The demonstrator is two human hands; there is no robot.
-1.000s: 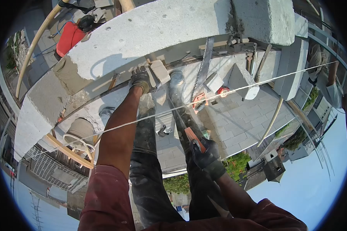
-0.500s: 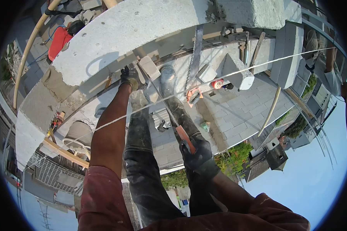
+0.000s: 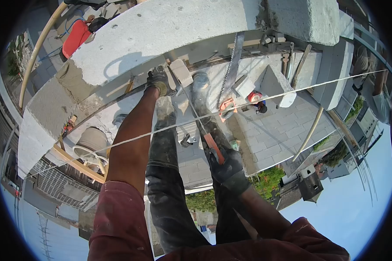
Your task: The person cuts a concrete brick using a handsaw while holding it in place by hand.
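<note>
Left hand [image 3: 160, 83], in a dark glove, sat just below the curved concrete beam [image 3: 174, 26] in my head view, its fingers bent inward. Along its right side I saw a narrow pale strip [image 3: 171, 77]; I could not tell whether the fingers gripped it or only lay beside it. Just right of the strip was a small grey block [image 3: 180, 72], near a dusty boot [image 3: 201, 81], its long axis slanting from upper left to lower right.

Next came the thin blade of an orange-handled tool [image 3: 213, 147], which I judged to be a handsaw, though no teeth showed at that range. It ran from the block's lower left side down and rightward to the handle, and a taut white string [image 3: 178, 124] crossed its line. At the lower end, the right hand [image 3: 226, 167], gloved too, was wrapped around the handle.

What mattered to me was that line: from the right hand, the block lay ahead and to the left, well apart, with the blade bridging the gap lengthwise. The left hand was much the nearer of the two, just beside the block.

Farther right I picked out a large toothed saw [image 3: 233, 65], a pale block [image 3: 245, 86], a red round object [image 3: 254, 96] and a bigger wedge-shaped block [image 3: 275, 87].
</note>
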